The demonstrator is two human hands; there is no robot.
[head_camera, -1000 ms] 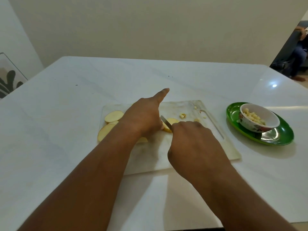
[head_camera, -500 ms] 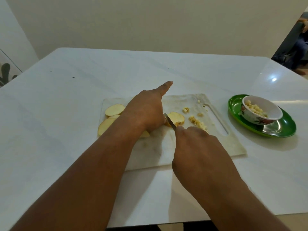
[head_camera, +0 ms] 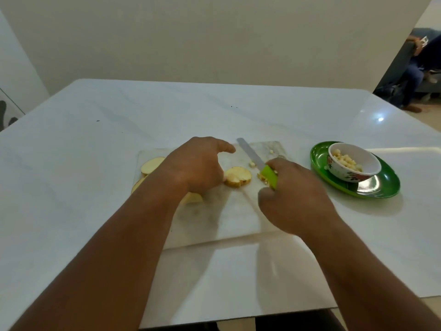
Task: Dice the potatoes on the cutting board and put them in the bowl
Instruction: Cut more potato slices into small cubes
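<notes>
Holding pale potato dice, the bowl [head_camera: 354, 163] sits on a green plate [head_camera: 377, 187] right of the board [head_camera: 222, 211]. Slices [head_camera: 238, 177] and a few dice [head_camera: 251, 164] lie on the board. Right hand [head_camera: 296, 199] grips the knife [head_camera: 256, 161]; left hand [head_camera: 195, 166] rests curled beside a slice, its grip hidden.

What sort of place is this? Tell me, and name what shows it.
Most likely a home dining or kitchen area. A large white table stands against a plain wall, food is being cut on a cutting board beside a bowl on a green plate, and another person sits on a sofa in the next room.
</notes>
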